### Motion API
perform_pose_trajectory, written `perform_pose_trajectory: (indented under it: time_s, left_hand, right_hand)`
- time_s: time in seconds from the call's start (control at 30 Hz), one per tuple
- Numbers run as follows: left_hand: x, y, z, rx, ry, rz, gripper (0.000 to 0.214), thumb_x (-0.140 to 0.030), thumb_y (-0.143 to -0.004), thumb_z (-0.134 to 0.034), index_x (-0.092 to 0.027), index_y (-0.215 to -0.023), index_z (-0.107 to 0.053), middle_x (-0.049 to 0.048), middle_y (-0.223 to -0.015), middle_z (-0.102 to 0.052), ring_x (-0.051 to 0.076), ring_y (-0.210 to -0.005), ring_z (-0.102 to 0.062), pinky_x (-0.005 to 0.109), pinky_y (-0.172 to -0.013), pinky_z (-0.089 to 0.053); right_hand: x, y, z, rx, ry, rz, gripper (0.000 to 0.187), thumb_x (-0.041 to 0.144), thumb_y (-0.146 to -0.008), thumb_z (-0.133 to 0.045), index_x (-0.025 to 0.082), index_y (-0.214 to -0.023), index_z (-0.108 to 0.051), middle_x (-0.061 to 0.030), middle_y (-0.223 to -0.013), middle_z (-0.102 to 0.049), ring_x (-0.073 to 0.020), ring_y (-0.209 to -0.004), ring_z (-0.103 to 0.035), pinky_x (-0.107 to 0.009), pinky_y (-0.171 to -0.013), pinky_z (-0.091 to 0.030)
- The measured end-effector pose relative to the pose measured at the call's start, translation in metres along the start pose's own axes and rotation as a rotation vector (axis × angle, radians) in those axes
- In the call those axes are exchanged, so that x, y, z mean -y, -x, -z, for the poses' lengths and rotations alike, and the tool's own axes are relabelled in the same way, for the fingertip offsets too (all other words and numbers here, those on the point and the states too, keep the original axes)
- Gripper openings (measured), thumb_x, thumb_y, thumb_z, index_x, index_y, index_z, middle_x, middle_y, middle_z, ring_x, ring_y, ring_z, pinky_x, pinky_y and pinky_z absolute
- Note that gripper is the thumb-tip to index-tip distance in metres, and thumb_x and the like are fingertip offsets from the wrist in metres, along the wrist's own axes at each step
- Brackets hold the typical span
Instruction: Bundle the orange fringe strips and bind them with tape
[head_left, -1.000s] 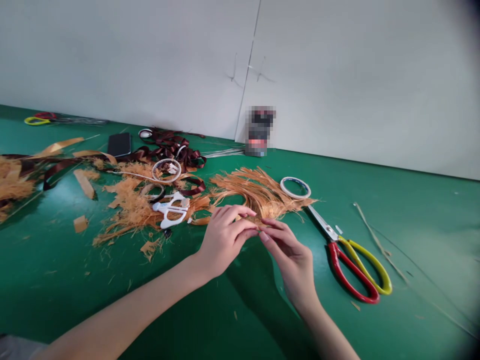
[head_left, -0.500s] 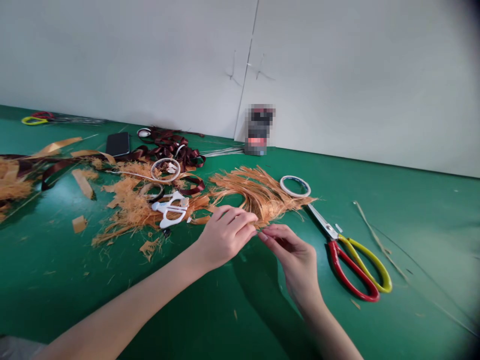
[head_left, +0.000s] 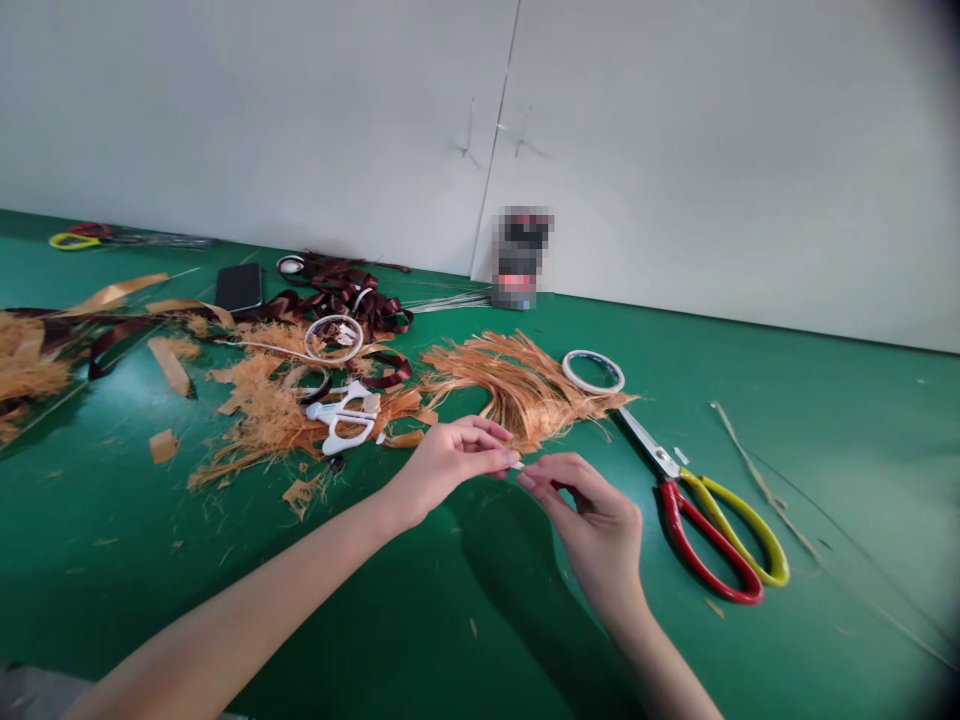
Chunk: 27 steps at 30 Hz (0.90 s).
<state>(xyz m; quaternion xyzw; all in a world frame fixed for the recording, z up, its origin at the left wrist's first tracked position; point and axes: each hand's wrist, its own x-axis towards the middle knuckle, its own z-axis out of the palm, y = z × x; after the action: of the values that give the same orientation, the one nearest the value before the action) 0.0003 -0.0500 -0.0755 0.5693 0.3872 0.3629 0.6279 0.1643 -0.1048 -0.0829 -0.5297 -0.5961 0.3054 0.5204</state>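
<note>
Pale sliver (head_left: 516, 465) sits pinched in the nearly closed grip of the left hand (head_left: 450, 462); the right hand (head_left: 592, 520) curls just beside it, its hold unclear. Orange fibre strands (head_left: 517, 385) fan out just beyond on the green bench (head_left: 225, 610), red-and-yellow scissors (head_left: 709, 530) right of the grip.

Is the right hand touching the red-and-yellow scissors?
Apart. The head view shows a clear gap of green surface between the right hand and the red-and-yellow scissors.
</note>
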Motion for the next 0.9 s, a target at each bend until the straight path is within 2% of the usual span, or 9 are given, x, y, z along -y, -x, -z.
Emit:
perform_pose_trajectory:
  time_s: [0.1,0.2,0.27,0.37,0.47,0.57,0.7,0.8,0.9]
  left_hand:
    - [-0.0016,0.001,0.0003,-0.037,0.026,-0.012,0.015,-0.027,-0.075,-0.072,-0.013,-0.076,-0.068,0.0074,-0.108,-0.056,0.016,-0.092,-0.062,0.031,-0.08,-0.054]
    - [-0.0053,0.0035,0.0,-0.099,-0.152,-0.164,0.013,-0.028,-0.081,-0.067,-0.016,-0.077,-0.067,0.0052,-0.106,-0.057,0.016,-0.096,-0.06,0.028,-0.079,-0.052]
    - [-0.0075,0.0052,0.0,-0.111,-0.32,-0.278,0.011,-0.025,-0.083,-0.065,-0.017,-0.077,-0.066,0.0043,-0.104,-0.057,0.015,-0.096,-0.059,0.027,-0.078,-0.052]
    - [-0.0078,0.0068,0.0002,-0.117,-0.513,-0.417,0.008,-0.021,-0.085,-0.063,-0.017,-0.078,-0.064,0.0038,-0.103,-0.059,0.015,-0.097,-0.059,0.027,-0.08,-0.051]
    - [-0.0043,0.0071,-0.0003,-0.143,-0.629,-0.507,0.006,-0.02,-0.087,-0.06,-0.018,-0.083,-0.063,0.0041,-0.105,-0.059,0.016,-0.099,-0.059,0.03,-0.084,-0.05]
    - [-0.0001,0.0072,-0.0017,-0.18,-0.739,-0.602,0.007,-0.02,-0.089,-0.057,-0.018,-0.084,-0.062,0.004,-0.105,-0.06,0.016,-0.097,-0.059,0.034,-0.087,-0.047]
    - [0.0014,0.0078,-0.0026,-0.175,-0.838,-0.699,0.01,-0.016,-0.089,-0.057,-0.017,-0.081,-0.063,0.0027,-0.095,-0.062,0.015,-0.084,-0.059,0.031,-0.078,-0.047]
    - [0.0006,0.0083,-0.0016,-0.131,-0.823,-0.679,0.009,-0.018,-0.088,-0.059,-0.017,-0.08,-0.063,0.0029,-0.093,-0.06,0.014,-0.081,-0.057,0.03,-0.077,-0.047]
    - [-0.0001,0.0083,-0.0018,-0.079,-0.789,-0.604,0.009,-0.019,-0.087,-0.06,-0.016,-0.079,-0.063,0.0038,-0.095,-0.059,0.015,-0.086,-0.058,0.031,-0.08,-0.047]
  right_hand:
    - [0.001,0.001,-0.0012,-0.013,-0.11,-0.096,0.012,0.023,-0.076,-0.072,0.027,-0.088,-0.071,0.0004,-0.081,-0.067,-0.0134,-0.073,-0.059,-0.027,-0.066,-0.048]
    - [0.0025,0.0002,-0.0022,-0.042,-0.3,-0.271,0.033,0.03,-0.074,-0.074,0.03,-0.106,-0.066,0.0022,-0.081,-0.068,-0.0116,-0.071,-0.06,-0.025,-0.066,-0.048]
    - [0.0032,-0.0009,-0.0021,-0.048,-0.37,-0.386,0.032,0.035,-0.073,-0.075,0.028,-0.102,-0.067,0.0024,-0.077,-0.068,-0.0097,-0.065,-0.058,-0.022,-0.06,-0.046]
    - [0.0032,-0.0019,-0.0016,0.004,-0.35,-0.485,0.023,0.04,-0.071,-0.075,0.021,-0.083,-0.07,0.0008,-0.069,-0.068,-0.0081,-0.06,-0.056,-0.019,-0.056,-0.043]
    - [0.0021,-0.0014,-0.002,0.065,-0.332,-0.507,0.023,0.04,-0.072,-0.074,0.019,-0.078,-0.071,-0.0006,-0.068,-0.069,-0.0086,-0.06,-0.057,-0.019,-0.056,-0.043]
    - [0.0012,-0.0007,-0.003,0.07,-0.345,-0.499,0.022,0.039,-0.073,-0.073,0.019,-0.08,-0.071,-0.0005,-0.068,-0.07,-0.0083,-0.059,-0.057,-0.019,-0.056,-0.044]
    - [0.0015,-0.002,-0.0035,0.05,-0.365,-0.497,0.021,0.037,-0.072,-0.074,0.019,-0.083,-0.07,-0.0002,-0.069,-0.07,-0.0082,-0.058,-0.057,-0.019,-0.055,-0.044]
    - [0.0025,-0.0034,-0.0032,0.076,-0.386,-0.476,0.026,0.036,-0.072,-0.075,0.021,-0.093,-0.069,0.0006,-0.071,-0.07,-0.0089,-0.058,-0.058,-0.02,-0.053,-0.044]
    - [0.0035,-0.0033,-0.0029,0.118,-0.353,-0.428,0.021,0.036,-0.075,-0.072,0.02,-0.087,-0.069,-0.0002,-0.072,-0.069,-0.0091,-0.059,-0.057,-0.021,-0.054,-0.044]
